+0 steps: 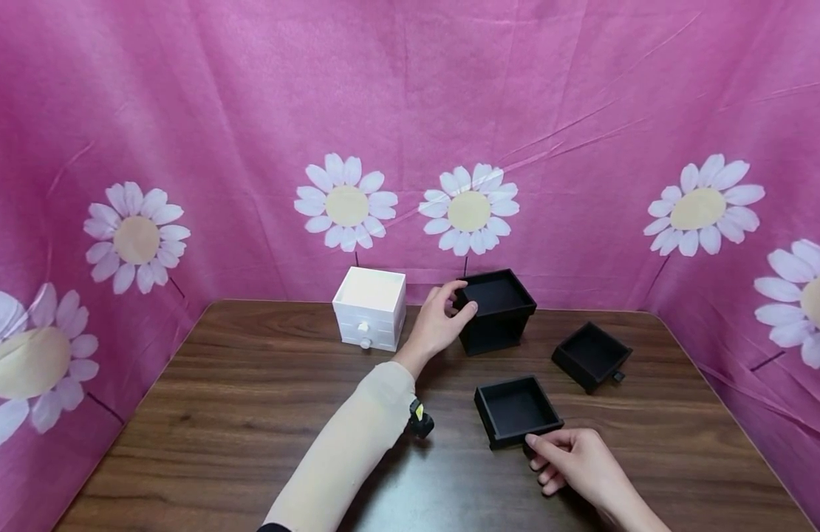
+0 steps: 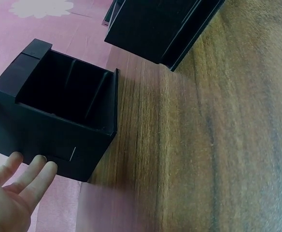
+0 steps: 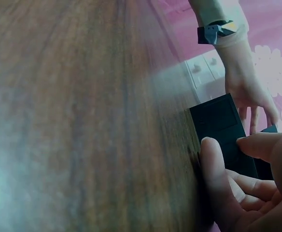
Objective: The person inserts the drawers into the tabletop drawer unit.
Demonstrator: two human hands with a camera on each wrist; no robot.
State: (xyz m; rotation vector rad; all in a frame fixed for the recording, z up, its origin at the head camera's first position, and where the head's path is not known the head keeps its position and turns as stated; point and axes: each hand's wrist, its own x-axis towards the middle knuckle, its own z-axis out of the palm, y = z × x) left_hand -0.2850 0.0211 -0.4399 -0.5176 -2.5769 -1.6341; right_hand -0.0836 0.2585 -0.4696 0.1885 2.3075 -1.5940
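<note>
Pinching the nearer black drawer (image 1: 518, 406) in front of the black cabinet (image 1: 499, 294), the right hand (image 1: 579, 462) clamps its front edge; the left hand (image 1: 438, 321) rests spread fingers against the cabinet. Probably light and rigid, the drawer suits a mid-front hold.

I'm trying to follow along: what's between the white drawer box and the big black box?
The left hand, touching the big black box; the head view shows it between that and the white drawer box.
</note>
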